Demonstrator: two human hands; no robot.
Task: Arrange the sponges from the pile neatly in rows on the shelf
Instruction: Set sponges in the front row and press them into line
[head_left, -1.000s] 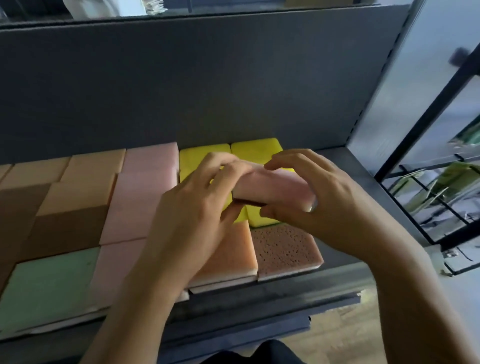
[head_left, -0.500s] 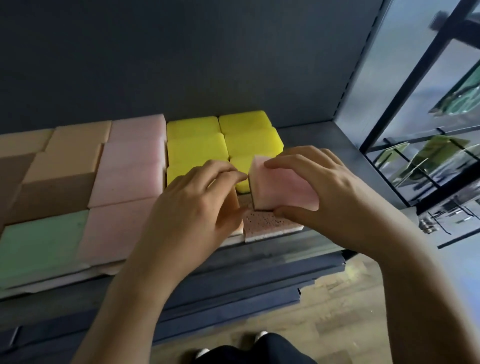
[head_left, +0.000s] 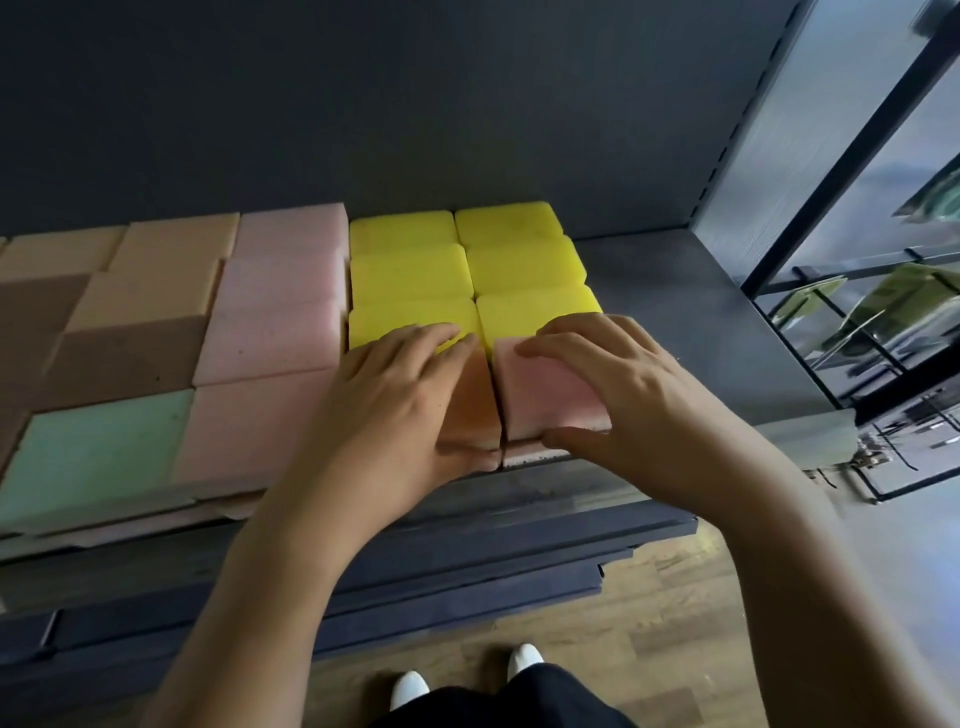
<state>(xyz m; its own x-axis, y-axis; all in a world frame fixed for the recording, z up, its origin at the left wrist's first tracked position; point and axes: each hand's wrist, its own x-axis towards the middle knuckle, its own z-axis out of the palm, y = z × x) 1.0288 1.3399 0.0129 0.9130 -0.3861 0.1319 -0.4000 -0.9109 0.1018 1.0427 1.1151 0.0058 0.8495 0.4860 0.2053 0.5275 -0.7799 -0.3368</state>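
pink sponge: at the front of the shelf, pinched by right hand, fingers spread over its far edge, thumb on near edge. orange sponge: touching it, under left hand, fingers straight and pressed together. yellow sponges: just beyond the fingertips.

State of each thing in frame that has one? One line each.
left hand, flat, pressing on the orange sponge.
right hand, gripping the pink sponge, fingers on top, thumb at its front.
pink sponge, lying on a speckled sponge, beside the orange one.
orange sponge, flat at the shelf front.
yellow sponges, two neat columns behind the hands.
shelf, partly filled with sponges.
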